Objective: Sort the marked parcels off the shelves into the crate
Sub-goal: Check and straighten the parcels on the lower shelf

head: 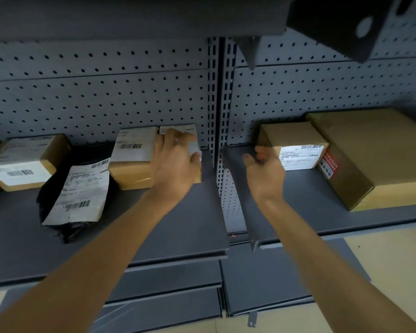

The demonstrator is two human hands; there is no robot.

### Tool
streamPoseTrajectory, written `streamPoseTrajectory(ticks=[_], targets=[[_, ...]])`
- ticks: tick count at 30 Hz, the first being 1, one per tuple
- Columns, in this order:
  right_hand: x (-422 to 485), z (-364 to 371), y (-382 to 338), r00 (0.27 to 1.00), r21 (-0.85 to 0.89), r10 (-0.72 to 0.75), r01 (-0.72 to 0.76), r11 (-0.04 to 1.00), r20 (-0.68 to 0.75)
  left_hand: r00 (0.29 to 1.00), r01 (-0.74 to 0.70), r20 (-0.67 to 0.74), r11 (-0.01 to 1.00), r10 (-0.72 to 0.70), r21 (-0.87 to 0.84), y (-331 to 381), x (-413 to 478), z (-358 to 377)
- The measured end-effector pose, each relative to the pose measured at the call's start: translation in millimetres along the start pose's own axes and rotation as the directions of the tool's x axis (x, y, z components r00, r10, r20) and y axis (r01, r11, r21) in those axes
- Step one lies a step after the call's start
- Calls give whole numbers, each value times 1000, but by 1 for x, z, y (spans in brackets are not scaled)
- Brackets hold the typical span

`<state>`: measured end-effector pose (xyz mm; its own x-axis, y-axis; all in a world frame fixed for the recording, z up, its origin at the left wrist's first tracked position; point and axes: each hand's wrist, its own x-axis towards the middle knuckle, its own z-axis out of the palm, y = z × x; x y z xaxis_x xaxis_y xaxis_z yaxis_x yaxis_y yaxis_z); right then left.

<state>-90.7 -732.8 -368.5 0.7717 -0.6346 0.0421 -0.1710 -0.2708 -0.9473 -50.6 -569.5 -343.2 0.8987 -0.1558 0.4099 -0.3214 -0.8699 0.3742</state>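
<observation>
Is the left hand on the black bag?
No, the left hand grips a labelled box beside the upright, not the black bag.

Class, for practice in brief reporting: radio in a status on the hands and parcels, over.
Left hand grips small box by the upright. Right hand open, short of labelled box. Crate not in view.

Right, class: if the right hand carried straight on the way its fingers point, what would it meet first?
Probably the small labelled box; the right hand aims at its left front corner. Depth is unclear, so it could pass just left, towards the pegboard.
</observation>
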Motion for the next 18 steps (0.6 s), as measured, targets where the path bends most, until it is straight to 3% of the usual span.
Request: streamPoseTrajectory(ticks=[2, 5, 13, 18], targets=[[13, -29, 12, 988, -23, 38, -42, 999, -151, 997, -20, 74, 991, 29, -131, 29, 1, 17], [31, -64, 27, 973, -41, 86, -97, 994, -214, 976, 5, 213, 961, 56, -276, 68, 2, 48], [59, -96, 44, 984, 39, 179, -179, 983, -1, 918, 84, 388, 918, 79, -387, 111, 14, 105], [63, -98, 46, 980, 90, 182, -189, 978, 86, 867, 186, 487, 838, 106, -514, 109, 17, 117]])
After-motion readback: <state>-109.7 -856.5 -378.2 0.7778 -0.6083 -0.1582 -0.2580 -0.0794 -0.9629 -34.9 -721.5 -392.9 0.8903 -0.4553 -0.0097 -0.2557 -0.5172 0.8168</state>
